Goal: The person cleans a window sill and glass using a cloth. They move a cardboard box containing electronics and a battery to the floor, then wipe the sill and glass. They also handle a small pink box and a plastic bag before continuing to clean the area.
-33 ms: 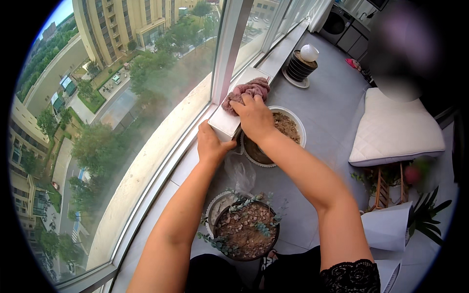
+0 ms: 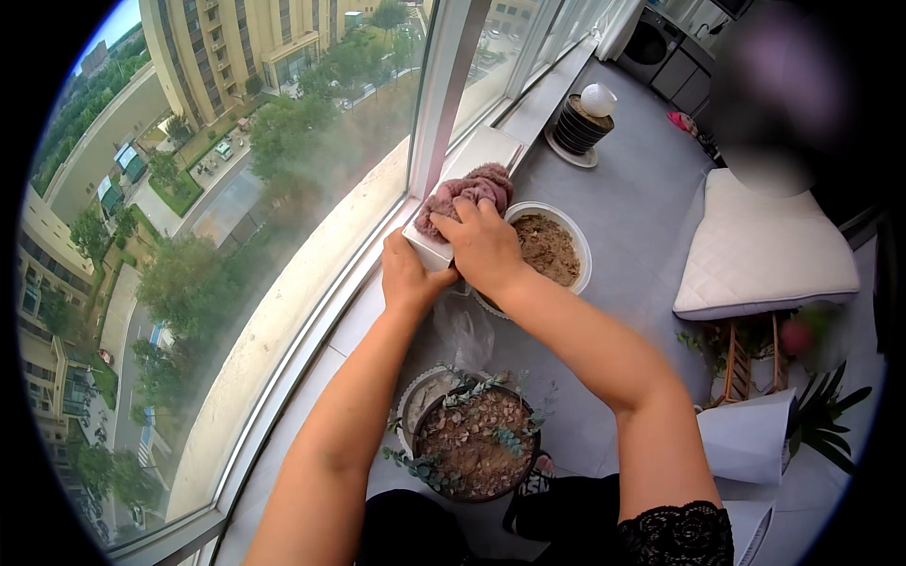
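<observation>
A dusty-pink fluffy cloth (image 2: 469, 193) lies bunched on top of a white box-shaped ledge (image 2: 491, 148) beside the window. My right hand (image 2: 486, 247) presses down on the cloth with bent fingers, gripping it near the ledge's close end. Around that same end my left hand (image 2: 412, 274) is closed, fingers on the window side and thumb on the room side. Part of the ledge is hidden under the cloth and my right hand. Just right of my right hand stands a round white pot (image 2: 557, 247) of dry soil.
Below my hands are a clear plastic bag (image 2: 464, 335) and a dark pot (image 2: 477, 443) with trailing green stems. A striped black pot (image 2: 578, 130) holding a white globe stands farther along. At right, a cream cushion (image 2: 764, 250) rests above a wooden stand (image 2: 738, 363).
My right hand and the cloth have slid along the ledge toward its near end, closer to my left hand. The left hand has stayed in place. A foot below has shifted slightly.
</observation>
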Demonstrator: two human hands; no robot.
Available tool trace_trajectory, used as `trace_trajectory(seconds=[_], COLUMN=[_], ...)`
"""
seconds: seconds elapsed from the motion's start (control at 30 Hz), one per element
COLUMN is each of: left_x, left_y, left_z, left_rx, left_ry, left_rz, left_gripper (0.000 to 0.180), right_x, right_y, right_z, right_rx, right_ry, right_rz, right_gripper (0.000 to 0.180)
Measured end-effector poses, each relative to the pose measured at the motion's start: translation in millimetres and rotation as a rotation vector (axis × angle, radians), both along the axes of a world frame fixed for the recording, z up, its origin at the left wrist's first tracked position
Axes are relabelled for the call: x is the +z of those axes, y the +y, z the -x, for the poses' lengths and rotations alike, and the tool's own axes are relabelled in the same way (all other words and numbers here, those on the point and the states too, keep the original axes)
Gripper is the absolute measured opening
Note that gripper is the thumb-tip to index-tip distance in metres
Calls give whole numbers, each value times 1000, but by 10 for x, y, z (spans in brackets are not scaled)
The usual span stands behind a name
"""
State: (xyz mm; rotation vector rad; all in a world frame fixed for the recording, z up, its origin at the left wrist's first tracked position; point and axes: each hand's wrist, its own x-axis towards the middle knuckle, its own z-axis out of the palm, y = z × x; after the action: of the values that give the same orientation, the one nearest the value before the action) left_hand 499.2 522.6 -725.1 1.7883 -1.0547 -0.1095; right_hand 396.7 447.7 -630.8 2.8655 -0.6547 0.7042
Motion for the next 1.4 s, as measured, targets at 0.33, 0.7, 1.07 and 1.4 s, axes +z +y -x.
trace_trajectory(seconds=[0.33,0.7,1.07,1.4], left_x=[-90,111,513,814], left_y=[234,1192,1764,1932], left_z=[-86,-571,-700,-460], left_rx=[-2,-41,-178,-292], left_ry=[-43,572,719,782], left_rz=[187,191,541,659], left_gripper=[88,74,87,97], right_x=[189,261,-328,332], right_y=[-136,-654,-912,-638], right_z=[-350,178,135,595], right_rx=[91,-65,-284,305], right_ry=[1,-758,-909,-892], right_rz=[201,14,-218,-1336], right_gripper=[25,23,27,31])
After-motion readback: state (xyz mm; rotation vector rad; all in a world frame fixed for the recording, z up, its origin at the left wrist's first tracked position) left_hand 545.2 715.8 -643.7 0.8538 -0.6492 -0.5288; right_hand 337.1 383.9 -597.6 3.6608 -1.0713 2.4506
